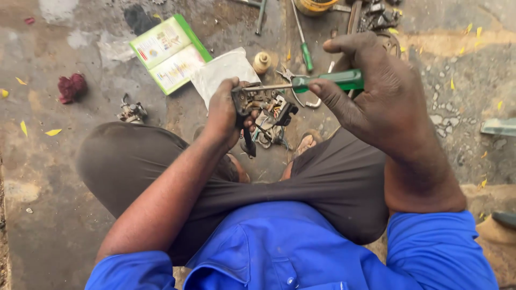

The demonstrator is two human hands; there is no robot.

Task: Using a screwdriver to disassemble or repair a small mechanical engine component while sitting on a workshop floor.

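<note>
My left hand (228,110) grips a small metal and black switch assembly (266,104) with loose wires, held above my knees. My right hand (376,88) is closed around the green handle of a screwdriver (333,80). Its shaft runs left and its tip rests against the top of the assembly. I am squatting on a stained concrete floor, in a blue shirt and dark trousers.
On the floor lie a green and white carton (169,52), a white plastic bag (223,70), a small cream bottle (262,62), a second green-handled screwdriver (303,45), pliers (287,75), a small metal part (131,111), a red rag (71,87) and metal parts (379,16).
</note>
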